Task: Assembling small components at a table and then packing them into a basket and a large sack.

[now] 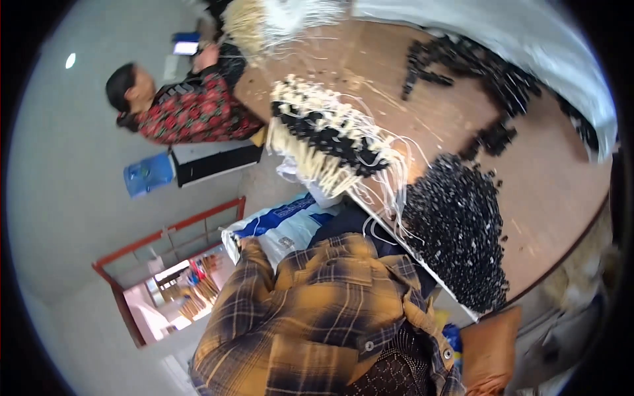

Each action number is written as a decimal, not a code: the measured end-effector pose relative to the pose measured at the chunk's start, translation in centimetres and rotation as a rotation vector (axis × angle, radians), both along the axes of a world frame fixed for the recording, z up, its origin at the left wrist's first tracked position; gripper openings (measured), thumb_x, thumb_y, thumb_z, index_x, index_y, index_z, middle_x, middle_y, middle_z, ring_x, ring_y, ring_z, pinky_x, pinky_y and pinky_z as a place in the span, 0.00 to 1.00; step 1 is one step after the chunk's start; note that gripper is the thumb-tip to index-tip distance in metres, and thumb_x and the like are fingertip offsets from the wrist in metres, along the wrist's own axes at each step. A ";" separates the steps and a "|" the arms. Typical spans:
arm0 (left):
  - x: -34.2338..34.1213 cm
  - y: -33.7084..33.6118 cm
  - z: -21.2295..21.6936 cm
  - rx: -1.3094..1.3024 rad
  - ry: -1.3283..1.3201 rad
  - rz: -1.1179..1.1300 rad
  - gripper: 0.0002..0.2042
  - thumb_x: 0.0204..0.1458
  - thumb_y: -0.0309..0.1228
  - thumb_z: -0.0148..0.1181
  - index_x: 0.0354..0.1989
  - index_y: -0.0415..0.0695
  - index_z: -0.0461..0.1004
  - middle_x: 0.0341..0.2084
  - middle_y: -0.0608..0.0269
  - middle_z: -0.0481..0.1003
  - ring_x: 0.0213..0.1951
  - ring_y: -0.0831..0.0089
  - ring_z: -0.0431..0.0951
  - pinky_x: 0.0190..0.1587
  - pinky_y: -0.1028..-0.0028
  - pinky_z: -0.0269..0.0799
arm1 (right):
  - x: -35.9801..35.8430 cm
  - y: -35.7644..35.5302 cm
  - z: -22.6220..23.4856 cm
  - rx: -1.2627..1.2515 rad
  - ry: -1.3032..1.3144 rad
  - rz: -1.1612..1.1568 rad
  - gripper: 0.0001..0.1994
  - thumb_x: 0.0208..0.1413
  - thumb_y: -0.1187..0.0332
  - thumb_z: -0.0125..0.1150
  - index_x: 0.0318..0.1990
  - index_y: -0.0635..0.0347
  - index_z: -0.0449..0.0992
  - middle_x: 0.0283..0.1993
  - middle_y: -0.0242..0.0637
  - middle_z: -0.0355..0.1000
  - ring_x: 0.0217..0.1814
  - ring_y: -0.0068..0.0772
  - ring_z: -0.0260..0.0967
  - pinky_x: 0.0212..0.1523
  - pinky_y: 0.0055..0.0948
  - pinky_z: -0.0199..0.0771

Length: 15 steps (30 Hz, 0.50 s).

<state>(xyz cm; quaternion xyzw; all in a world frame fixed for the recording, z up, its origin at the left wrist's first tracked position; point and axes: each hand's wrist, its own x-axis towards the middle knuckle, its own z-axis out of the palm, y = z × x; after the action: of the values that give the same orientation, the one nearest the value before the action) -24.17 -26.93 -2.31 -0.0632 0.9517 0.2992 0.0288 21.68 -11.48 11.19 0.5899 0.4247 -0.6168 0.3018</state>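
My left hand point(247, 243) shows only as a small patch past its plaid cuff, at the near rim of a white and blue plastic sack point(281, 228) beside my lap. Its fingers are hidden, so whether they grip the sack cannot be made out. No part of my right hand appears. In front of me, at the table's edge, lies a thick bundle of white cords point(323, 135) with cream ends and a band of black pieces across it. Loose cords from it trail toward a heap of small shiny black pieces point(456, 231) on its right.
The brown table point(548, 191) also bears clusters of black pieces point(492, 72) under a silvery sheet point(528, 39). More cream and white cords point(257, 26) lie at the far side. A person point(188, 109) in red flowered clothing sits far left, holding a phone. An orange-brown sack point(490, 350) stands lower right.
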 end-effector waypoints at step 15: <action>4.6 -19.0 17.2 -0.523 -0.194 0.015 0.17 0.41 0.39 0.57 0.36 0.40 0.75 0.33 0.51 0.76 0.38 0.53 0.75 0.42 0.65 0.71 | 6.5 -6.6 5.5 -0.178 0.173 0.346 0.21 0.58 0.59 0.45 0.54 0.63 0.66 0.60 0.44 0.60 0.61 0.34 0.57 0.61 0.33 0.54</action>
<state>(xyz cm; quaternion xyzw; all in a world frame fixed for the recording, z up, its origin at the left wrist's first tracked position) -19.58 -45.92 14.88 -0.1039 0.9889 0.0360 0.1003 28.21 -18.04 16.67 0.4241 0.4878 -0.6392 0.4166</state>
